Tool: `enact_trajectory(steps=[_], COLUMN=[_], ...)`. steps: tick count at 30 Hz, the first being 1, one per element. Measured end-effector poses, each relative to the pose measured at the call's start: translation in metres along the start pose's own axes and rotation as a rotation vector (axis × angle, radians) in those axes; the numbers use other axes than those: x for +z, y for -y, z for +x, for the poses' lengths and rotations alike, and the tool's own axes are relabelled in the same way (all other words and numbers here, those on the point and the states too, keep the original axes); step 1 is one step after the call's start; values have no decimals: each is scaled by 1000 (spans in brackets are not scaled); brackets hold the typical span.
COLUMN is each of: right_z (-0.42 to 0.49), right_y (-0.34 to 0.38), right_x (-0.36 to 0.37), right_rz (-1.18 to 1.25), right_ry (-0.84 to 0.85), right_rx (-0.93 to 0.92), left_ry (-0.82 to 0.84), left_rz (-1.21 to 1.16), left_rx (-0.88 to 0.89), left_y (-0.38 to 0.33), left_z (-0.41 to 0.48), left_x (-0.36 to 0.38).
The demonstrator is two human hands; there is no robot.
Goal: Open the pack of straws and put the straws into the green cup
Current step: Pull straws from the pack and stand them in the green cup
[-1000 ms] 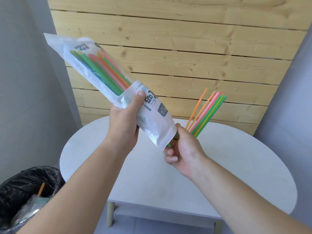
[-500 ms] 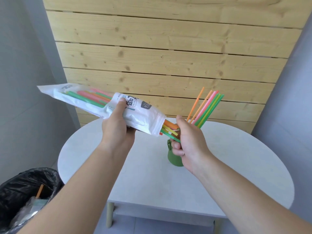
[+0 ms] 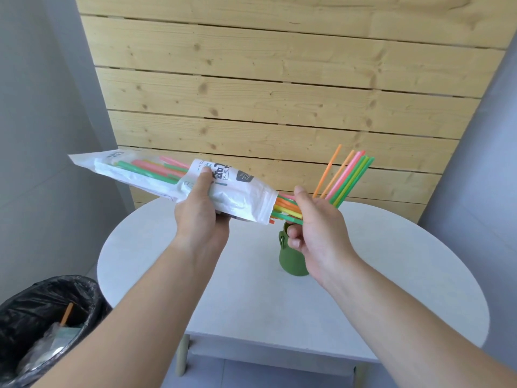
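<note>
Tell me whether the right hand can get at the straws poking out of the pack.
Probably yes: the right hand is already at the straw ends sticking from the pack, nothing between them.

Glossy crinkled plastic pack (image 3: 173,177), smooth plastic straws (image 3: 347,177), matt table (image 3: 391,275), knotty wood panelling (image 3: 279,93)

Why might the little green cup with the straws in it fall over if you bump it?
The small green cup looks narrow, and the long coloured plastic straws lean far out to one side above it, so it is probably top-heavy. It also looks light, likely plastic. On the smooth white round table a nudge might slide or tip it.
</note>
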State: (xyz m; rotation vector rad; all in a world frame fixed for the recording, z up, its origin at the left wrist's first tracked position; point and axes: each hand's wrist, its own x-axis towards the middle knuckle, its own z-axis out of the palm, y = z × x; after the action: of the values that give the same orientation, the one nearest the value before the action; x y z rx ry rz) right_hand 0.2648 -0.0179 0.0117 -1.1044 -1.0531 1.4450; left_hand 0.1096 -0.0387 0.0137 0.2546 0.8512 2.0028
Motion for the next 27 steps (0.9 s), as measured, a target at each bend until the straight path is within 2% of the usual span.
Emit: enact_trajectory(steps=[6, 11, 18, 23, 27], right_z=[3, 3, 4, 2, -2], right_y=[-4, -1, -5, -3, -4], right_x=[0, -2, 0, -4, -2], right_rz=[-48, -62, -134, -123, -189], right_ry=[-38, -39, -97, -101, -54], right_rx=[-68, -25, -180, -107, -139], left_ry=[-13, -17, -8, -39, -43], left_rz=[1, -14, -24, -45, -47], left_rx=[-10, -5, -20, -21, -11], left_y=[0, 0, 8, 5, 6], left_z=[0, 2, 3, 5, 4], left_x=[0, 0, 0, -2, -1])
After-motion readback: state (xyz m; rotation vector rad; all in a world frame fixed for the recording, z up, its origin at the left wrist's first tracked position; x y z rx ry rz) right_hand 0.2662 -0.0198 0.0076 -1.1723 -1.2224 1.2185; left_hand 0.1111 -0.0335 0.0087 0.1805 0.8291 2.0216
